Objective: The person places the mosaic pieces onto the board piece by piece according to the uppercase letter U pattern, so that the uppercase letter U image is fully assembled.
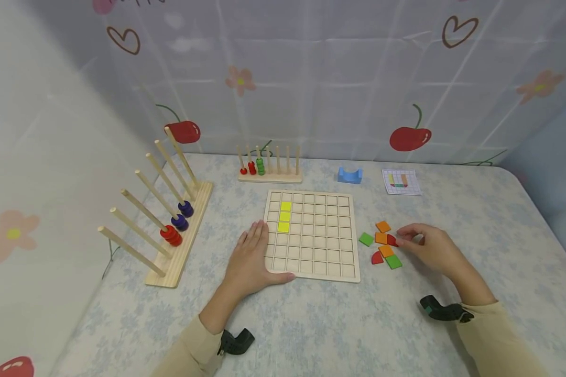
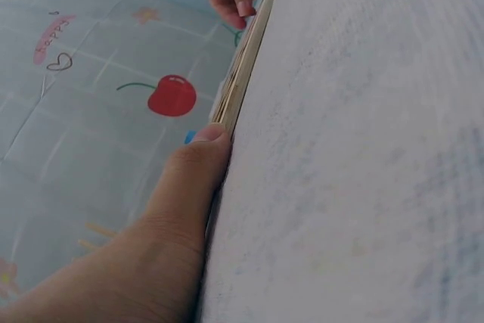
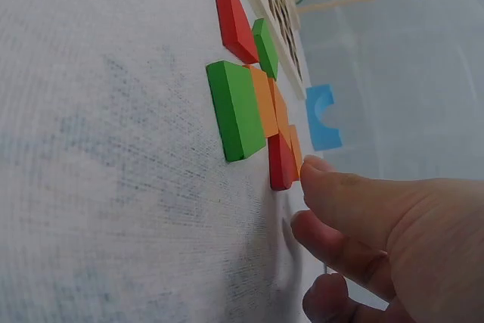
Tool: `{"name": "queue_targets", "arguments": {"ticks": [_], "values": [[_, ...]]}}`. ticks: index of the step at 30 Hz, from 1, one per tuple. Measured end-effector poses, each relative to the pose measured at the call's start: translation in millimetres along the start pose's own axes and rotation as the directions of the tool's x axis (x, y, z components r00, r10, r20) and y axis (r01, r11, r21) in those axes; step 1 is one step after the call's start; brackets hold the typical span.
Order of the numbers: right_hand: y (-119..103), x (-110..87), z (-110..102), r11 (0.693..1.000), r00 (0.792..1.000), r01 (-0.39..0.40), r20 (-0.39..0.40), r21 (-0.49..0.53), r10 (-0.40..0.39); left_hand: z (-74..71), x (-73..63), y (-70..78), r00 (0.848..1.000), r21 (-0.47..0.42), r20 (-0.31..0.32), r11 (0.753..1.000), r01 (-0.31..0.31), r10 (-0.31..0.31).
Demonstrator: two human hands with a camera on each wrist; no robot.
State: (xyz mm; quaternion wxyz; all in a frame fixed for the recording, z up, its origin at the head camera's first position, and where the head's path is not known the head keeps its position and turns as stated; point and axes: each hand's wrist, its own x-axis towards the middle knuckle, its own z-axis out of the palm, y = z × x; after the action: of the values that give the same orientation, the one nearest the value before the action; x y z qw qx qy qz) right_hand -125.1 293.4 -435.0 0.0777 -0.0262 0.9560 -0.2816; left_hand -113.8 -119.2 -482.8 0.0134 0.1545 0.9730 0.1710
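Note:
My left hand (image 1: 249,259) lies flat along the left side of a wooden grid board (image 1: 327,271). Its fingers are straight, and the thumb (image 2: 208,134) stretches along the board's front edge. Three yellow square tiles (image 1: 284,216) fill a short column of cells near the board's left side. To the right of the board, my right hand (image 1: 429,248) hovers at a red quarter-round piece (image 3: 280,163), its thumb and fingers spread apart with the thumb tip beside the piece. Around that piece lie orange squares (image 1: 385,251), green squares (image 1: 393,262) and another red quarter-round (image 1: 377,257).
A large peg rack (image 1: 188,230) with red and blue rings stands at the left. Behind the board are a smaller peg rack (image 1: 270,178) with red and green beads, a blue arched block (image 1: 349,175) and a pattern card (image 1: 402,182). A printed curtain (image 1: 311,104) hangs along the back.

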Motion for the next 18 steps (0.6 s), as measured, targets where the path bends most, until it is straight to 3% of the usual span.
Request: {"name": "queue_targets", "arguments": {"ticks": [18], "values": [[1.9, 3.6, 9.3, 1.0, 1.0, 0.011, -0.002, 0.019, -0.011, -0.5, 0.1, 0.8, 1.0, 0.003, 0.021, 1.0, 0.015, -0.015]]}}
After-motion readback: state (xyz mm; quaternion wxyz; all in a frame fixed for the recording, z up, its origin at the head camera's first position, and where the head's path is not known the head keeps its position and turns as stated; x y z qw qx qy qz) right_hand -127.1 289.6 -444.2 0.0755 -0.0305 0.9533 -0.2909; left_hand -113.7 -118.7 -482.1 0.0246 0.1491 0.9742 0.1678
